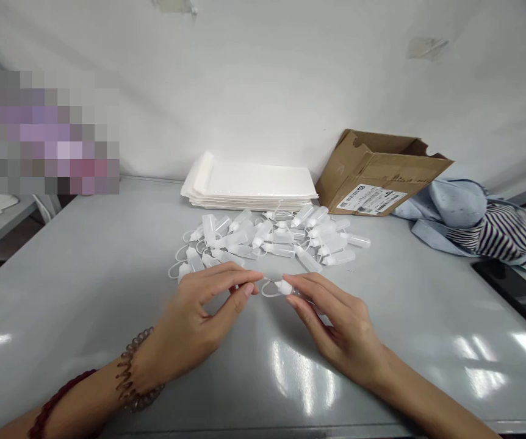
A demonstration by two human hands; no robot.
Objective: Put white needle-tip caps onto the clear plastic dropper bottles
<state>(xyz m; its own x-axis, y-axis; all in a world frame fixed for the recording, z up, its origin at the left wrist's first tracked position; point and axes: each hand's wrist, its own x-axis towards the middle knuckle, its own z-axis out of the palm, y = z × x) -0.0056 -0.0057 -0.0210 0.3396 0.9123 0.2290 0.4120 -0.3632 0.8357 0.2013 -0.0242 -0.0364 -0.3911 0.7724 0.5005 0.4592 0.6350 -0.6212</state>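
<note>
In my right hand [340, 317] is a small translucent squeeze bottle [285, 287], gripped between thumb and fingers and lying roughly level. Its white neck points left, with a thin needle tip and a white looped strap beside it. My left hand [212, 299] is closed in a pinch just left of that tip; whatever its fingertips hold is hidden. Behind both hands lies a loose pile of similar needle-tip bottles [279, 250], many with white looped straps.
White padded envelopes [258, 180] are stacked against the wall. An open cardboard box [382, 174] leans at the back right. Beside it lie a blue cloth with a striped part [496, 225] and a black phone [519, 296] on the grey table [107, 244].
</note>
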